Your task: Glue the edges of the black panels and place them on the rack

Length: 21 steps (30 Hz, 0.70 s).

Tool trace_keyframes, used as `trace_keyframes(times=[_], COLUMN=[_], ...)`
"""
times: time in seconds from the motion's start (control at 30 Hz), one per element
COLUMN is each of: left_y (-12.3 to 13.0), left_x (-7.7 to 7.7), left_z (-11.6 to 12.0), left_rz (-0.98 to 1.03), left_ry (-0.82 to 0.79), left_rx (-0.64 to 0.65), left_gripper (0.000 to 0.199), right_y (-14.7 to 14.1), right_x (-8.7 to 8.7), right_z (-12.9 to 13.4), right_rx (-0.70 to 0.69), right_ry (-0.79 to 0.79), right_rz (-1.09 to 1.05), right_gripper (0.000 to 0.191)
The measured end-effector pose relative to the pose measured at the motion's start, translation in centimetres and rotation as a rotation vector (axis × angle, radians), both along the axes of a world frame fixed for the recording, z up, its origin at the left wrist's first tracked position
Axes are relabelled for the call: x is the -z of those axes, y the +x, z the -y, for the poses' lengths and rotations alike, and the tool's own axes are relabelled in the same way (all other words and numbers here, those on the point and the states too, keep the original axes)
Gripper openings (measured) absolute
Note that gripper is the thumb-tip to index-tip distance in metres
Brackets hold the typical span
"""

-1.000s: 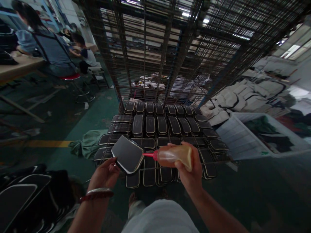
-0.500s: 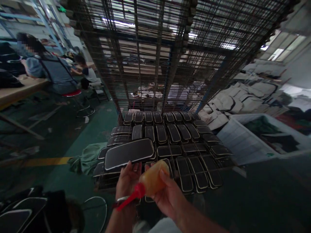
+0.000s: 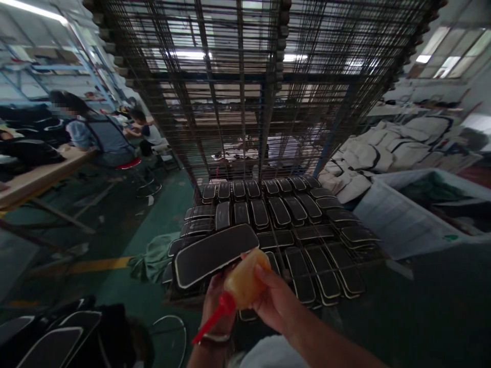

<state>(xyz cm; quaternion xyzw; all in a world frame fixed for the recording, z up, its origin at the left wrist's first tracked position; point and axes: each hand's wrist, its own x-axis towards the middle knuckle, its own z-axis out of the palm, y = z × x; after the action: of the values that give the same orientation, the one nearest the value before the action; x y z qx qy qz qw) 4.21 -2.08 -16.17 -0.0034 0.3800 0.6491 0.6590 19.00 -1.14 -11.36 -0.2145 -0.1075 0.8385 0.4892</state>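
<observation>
My right hand (image 3: pixel 274 296) is wrapped round a squeeze bottle (image 3: pixel 245 281) of amber liquid, its red nozzle pointing down and toward me. At the near edge of a long black panel (image 3: pixel 217 253) with rounded corners and a pale outline, my left hand (image 3: pixel 217 301) grips from below. The bottle and the panel hide most of its fingers. This panel lies slantwise above several similar, smaller black panels (image 3: pixel 280 210) laid in rows on the low wire rack level.
Raised wire racks (image 3: pixel 230 76) stand over the panels. A white bin (image 3: pixel 399 220) with cloth is at the right, beside piled pale pieces (image 3: pixel 383 148). Green cloth (image 3: pixel 157 258) lies on the floor at left. Two people sit by a table (image 3: pixel 72 163); black pieces (image 3: pixel 57 342) lie lower left.
My left hand has gone from open beside the panel's edge to beneath it, and the panel slants more. The bottle stays in my right hand. The camera view has shifted.
</observation>
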Motion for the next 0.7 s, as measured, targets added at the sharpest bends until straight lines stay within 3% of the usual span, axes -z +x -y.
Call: trace_keyframes(times=[0.1, 0.17, 0.27, 0.3, 0.37, 0.43, 0.5, 0.6, 0.7], left_y=[-3.6, -7.0, -12.2, -13.5, -15.1, -15.1, -14.0, -11.4, -9.5], left_x=[-0.1, -0.7, -3.7, -5.2, -8.3, -10.9, -12.4, -13.0, -12.4], left_z=[0.3, -0.5, -2.9, -3.8, -5.7, -7.2, -8.4, -9.3, -9.4], left_rz=[-0.028, -0.074, -0.115, -0.111, -0.211, -0.417, -0.631, -0.807, -0.862], left_ry=[0.006, -0.033, -0.071, -0.073, -0.008, 0.059, 0.083, 0.092, 0.12], left_rx=[0.119, 0.108, 0.164, 0.25, 0.601, 0.814, 0.958, 1.128, 1.125], left_gripper=[0.032, 0.033, 0.025, 0.024, 0.039, 0.042, 0.04, 0.038, 0.033], right_y=[1.6, 2.7, 4.5, 5.0, 5.9, 6.5, 6.8, 6.9, 7.3], right_x=[-0.8, -1.2, -1.6, -1.7, -1.9, -2.1, -2.3, -2.3, -2.2], right_z=[-0.6, -1.1, -2.1, -2.4, -3.0, -3.6, -4.0, -4.4, -4.5], right_rx=[-0.048, -0.108, -0.205, -0.231, -0.267, -0.292, -0.308, -0.328, -0.308], right_ry=[0.056, 0.085, 0.128, 0.142, 0.166, 0.165, 0.159, 0.181, 0.222], right_rz=[0.022, 0.04, 0.087, 0.11, 0.16, 0.21, 0.253, 0.292, 0.31], right_gripper=[0.056, 0.056, 0.058, 0.058, 0.056, 0.056, 0.058, 0.059, 0.057])
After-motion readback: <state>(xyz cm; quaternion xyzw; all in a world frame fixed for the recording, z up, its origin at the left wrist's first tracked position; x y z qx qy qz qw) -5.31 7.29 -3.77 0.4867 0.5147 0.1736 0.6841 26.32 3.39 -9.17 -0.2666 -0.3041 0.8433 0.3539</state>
